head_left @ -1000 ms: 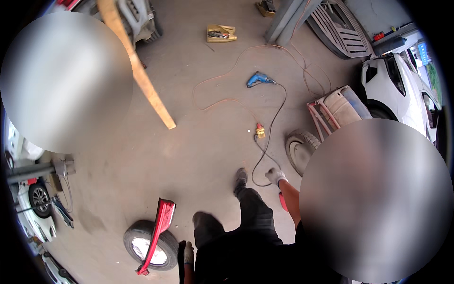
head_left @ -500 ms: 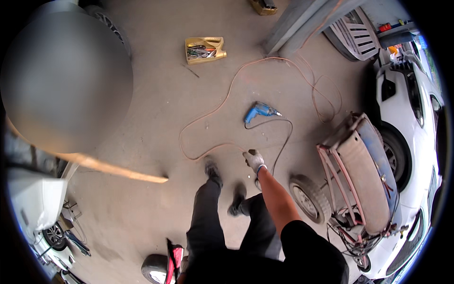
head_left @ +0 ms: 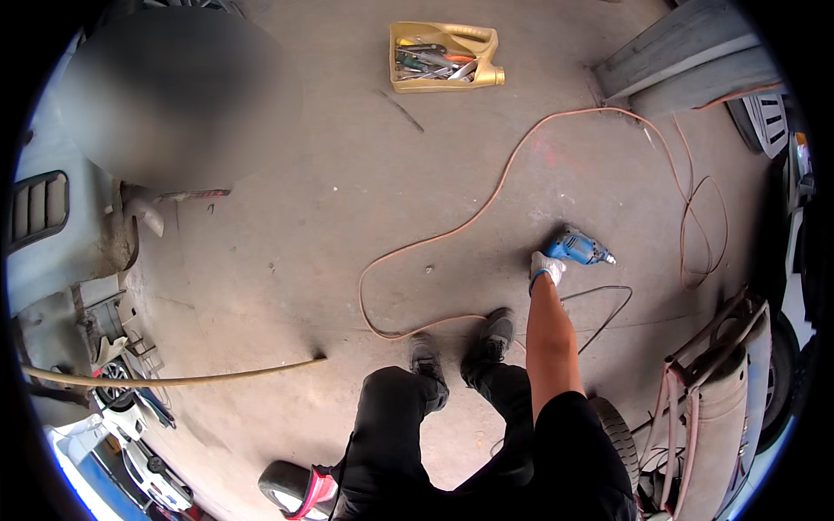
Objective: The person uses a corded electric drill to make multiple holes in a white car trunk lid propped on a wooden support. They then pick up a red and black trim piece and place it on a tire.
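A blue electric drill (head_left: 580, 247) lies at or just above the floor, right of the middle, its chuck pointing right. My right hand (head_left: 547, 266), in a pale work glove, is closed round the drill's handle; the glove hides most of the grip. A dark power cord (head_left: 615, 288) bends away below it on the right. My left hand is out of sight.
A gold cut-open jug (head_left: 445, 84) with several hand tools stands at the far side. An orange cable (head_left: 460, 227) loops across the floor past my shoes. A long curved strip (head_left: 208, 379) juts in from the left. A rusty frame (head_left: 673, 417) and a tyre (head_left: 618, 443) stand at right.
My right hand has reached forward to the drill and closed on its handle. My feet have come side by side, and the view has shifted forward and to the left.
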Motion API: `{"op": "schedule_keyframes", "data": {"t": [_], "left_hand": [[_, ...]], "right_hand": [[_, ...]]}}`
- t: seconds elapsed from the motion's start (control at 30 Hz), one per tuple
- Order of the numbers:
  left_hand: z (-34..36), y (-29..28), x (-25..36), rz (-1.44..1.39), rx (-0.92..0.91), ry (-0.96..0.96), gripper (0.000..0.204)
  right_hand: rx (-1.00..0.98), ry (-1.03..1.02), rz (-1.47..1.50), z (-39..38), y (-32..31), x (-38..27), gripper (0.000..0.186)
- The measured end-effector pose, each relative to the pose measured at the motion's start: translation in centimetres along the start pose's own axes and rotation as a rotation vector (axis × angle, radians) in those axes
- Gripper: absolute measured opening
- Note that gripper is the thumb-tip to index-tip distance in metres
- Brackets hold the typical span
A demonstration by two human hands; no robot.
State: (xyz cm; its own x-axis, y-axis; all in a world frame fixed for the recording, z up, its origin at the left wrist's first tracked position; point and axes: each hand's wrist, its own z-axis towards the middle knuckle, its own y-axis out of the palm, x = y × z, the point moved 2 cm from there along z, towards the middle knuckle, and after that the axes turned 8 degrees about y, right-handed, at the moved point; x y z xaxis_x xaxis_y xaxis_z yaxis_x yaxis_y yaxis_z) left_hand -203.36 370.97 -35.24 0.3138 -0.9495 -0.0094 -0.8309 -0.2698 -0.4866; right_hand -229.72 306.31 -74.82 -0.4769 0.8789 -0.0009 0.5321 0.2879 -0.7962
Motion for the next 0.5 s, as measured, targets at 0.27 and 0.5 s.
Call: {"op": "schedule_keyframes", "data": {"t": [0.27, 0.5], "left_hand": [[-5.9, -9.0, -3.3, -0.024, 0.059, 0.133, 0.017], [-13.2, -13.2, 16.3, -0.692, -0.371, 0.663, 0.02]], "right_hand": [[-0.152, -0.542, -0.85, -10.3, -21.6, -1.6, 0.085], [-0.139, -1.05, -0.56, -40.3, -42.3, 16.8, 0.077]]}}
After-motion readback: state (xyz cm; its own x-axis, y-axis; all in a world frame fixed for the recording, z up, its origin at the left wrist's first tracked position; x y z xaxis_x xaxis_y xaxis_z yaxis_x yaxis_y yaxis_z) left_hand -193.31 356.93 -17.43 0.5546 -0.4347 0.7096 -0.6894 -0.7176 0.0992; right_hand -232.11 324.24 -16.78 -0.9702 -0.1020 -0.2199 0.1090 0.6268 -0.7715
